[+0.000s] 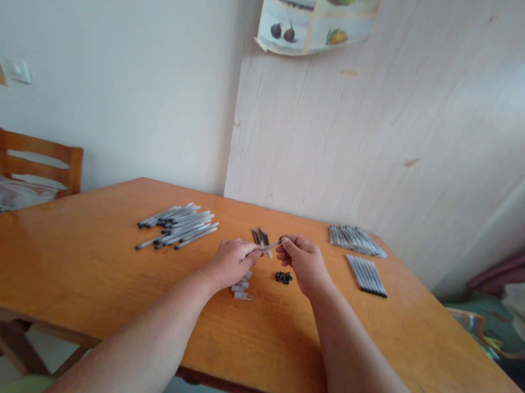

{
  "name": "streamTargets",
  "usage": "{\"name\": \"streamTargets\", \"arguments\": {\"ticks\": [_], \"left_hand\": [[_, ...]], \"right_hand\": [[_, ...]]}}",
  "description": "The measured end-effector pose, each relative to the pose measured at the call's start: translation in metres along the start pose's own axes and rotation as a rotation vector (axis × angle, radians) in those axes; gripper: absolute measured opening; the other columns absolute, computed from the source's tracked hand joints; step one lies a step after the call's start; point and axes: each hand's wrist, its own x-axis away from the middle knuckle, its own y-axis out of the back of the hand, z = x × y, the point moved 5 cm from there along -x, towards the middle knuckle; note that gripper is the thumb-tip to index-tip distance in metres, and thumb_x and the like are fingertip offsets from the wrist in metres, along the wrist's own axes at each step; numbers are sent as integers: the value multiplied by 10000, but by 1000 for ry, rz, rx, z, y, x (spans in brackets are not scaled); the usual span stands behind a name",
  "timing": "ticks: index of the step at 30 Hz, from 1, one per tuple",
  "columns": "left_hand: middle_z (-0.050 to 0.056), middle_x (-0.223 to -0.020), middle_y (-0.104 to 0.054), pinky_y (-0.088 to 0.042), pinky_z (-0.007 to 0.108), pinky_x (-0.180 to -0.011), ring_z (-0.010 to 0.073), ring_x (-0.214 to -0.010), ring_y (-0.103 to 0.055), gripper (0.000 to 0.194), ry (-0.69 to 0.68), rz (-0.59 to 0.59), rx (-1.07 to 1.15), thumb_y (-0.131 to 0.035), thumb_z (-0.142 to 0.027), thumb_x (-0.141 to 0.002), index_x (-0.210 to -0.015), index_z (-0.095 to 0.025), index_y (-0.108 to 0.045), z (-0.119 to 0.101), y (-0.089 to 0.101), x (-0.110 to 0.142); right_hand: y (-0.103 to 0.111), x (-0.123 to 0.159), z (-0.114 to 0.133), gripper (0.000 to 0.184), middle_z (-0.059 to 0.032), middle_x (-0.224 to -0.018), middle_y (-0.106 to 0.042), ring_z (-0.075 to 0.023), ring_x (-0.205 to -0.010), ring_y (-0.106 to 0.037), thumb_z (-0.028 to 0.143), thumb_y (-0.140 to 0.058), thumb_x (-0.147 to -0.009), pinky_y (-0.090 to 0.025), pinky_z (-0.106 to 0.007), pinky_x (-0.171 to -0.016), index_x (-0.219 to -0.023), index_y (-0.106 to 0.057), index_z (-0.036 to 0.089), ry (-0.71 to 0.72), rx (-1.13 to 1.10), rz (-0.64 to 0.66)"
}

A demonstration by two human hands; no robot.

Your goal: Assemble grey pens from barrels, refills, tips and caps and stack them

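Two hands on one slender rod above the table

A pale wall (116, 49) rises behind the wooden table (98, 289). Off the table's left end stands a wooden chair (31, 169), with a clear plastic bag (14, 193) by it that shows dark pieces inside. Above the table's far edge hangs a sheet of fruit pictures (320, 13).

On the table's left half lies a loose heap of grey pens (186, 224) — most with their black ends toward the near left. At the table's far right corner rests a packed bundle of similar pens (356, 239); just nearer on that right side is a flat, even row of pens (365, 275), black ends toward the near edge.

Both hands are over the table's middle. The left hand (233, 262) is closed around the lower left end of a slender pale rod (271, 247); the right hand (302, 261) pinches its other end narrowly between thumb and fingers. So the rod is between the hands, slanting above the tabletop.

Also mid-table: thin dark sticks (261, 232) beyond the rod, pale translucent pieces (241, 287) below the left hand, and — smallest — a cluster of black pieces (283, 277) near the right hand.
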Motion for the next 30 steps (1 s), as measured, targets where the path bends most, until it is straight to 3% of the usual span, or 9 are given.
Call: {"name": "streamTargets", "arguments": {"ticks": [16, 25, 30], "left_hand": [[49, -874, -731, -465, 321, -777, 193, -836, -650, 171, -9, -110, 39, -605, -322, -853, -882, -222, -741, -1, 6, 0], [14, -733, -679, -464, 266, -701, 157, -741, -636, 373, 22, 28, 111, -426, -415, -939, -809, -208, -708, 0, 3, 0], [13, -736, -671, -466, 261, -665, 153, -723, -615, 328, 35, 57, 165, -444, -396, -925, -858, -208, -705, 1, -1, 0]], "right_hand": [[-3, 1, -2, 253, -24, -638, -640, -102, -529, -556, 423, -606, -789, -422, -219, -485, -725, -584, 179, 3, 42, -43], [0, -2, -3, 272, -44, -703, -679, -106, -546, -566, 441, -611, -787, -437, -230, -500, -752, -599, 172, 40, 4, -45], [1, -1, -2, 285, -51, -703, -677, -107, -548, -566, 445, -631, -777, -432, -230, -499, -745, -598, 164, 44, -20, -51]]}}
